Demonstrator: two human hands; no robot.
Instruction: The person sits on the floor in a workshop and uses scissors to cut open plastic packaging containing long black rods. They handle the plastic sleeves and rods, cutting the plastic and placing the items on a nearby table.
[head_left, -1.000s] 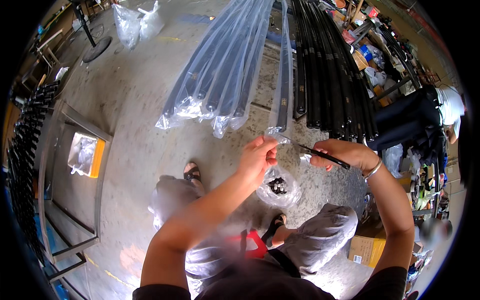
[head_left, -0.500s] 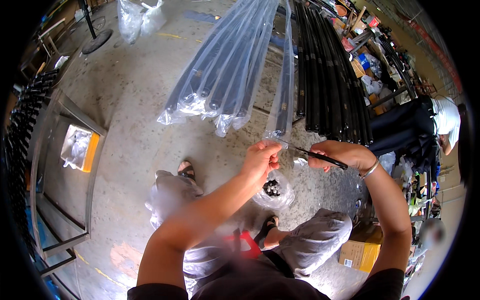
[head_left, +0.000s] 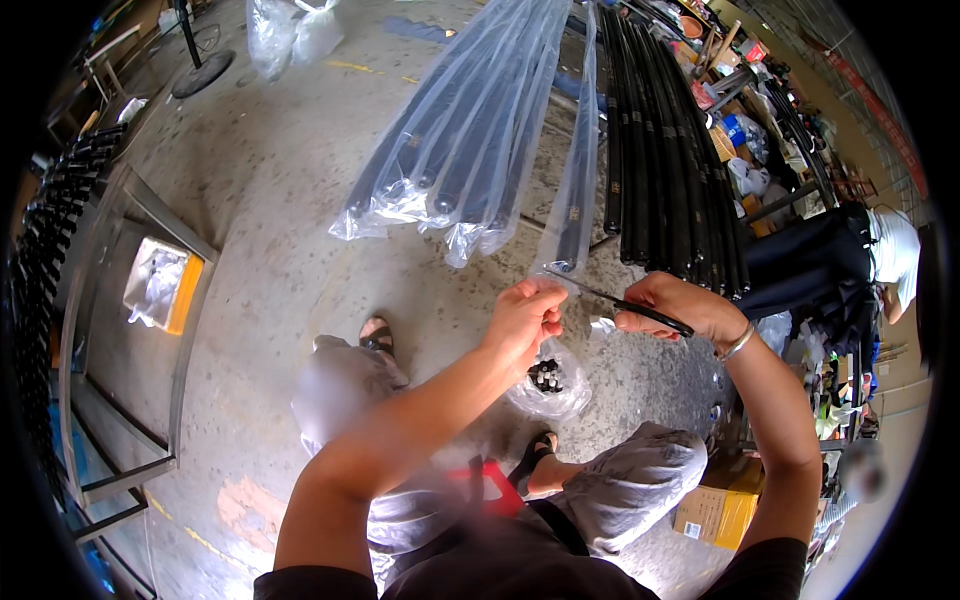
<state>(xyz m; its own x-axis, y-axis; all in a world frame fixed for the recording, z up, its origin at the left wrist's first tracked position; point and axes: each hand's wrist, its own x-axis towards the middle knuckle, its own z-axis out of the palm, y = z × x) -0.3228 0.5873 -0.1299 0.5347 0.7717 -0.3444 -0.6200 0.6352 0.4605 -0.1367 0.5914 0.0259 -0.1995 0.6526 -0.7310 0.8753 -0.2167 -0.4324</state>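
My left hand point(head_left: 522, 322) is closed in a pinch on the near end of a clear plastic sleeve point(head_left: 582, 140). A black tube point(head_left: 571, 240) lies inside that sleeve. In my right hand point(head_left: 690, 303) is a pair of scissors point(head_left: 657, 317) with black handles, their blades pointing left across the sleeve's end, just beyond my left fingertips. Whether the blades are parted is too small to tell. Left of this sleeve lie several more sleeved tubes point(head_left: 440, 200), their plastic ends crumpled. To the right is a row of bare black tubes point(head_left: 665, 170).
Below my hands a clear bag point(head_left: 560, 400) holds small black and white parts. A metal frame point(head_left: 190, 340) stands left, near a white-and-yellow box point(head_left: 165, 285). A cardboard box point(head_left: 715, 512) sits by my right knee. At the right, a person point(head_left: 840, 250) bends beside cluttered shelves.
The scissor blades have shifted up and left against the sleeve's end. My left hand keeps its pinch almost unmoved. The whole view has turned slightly.
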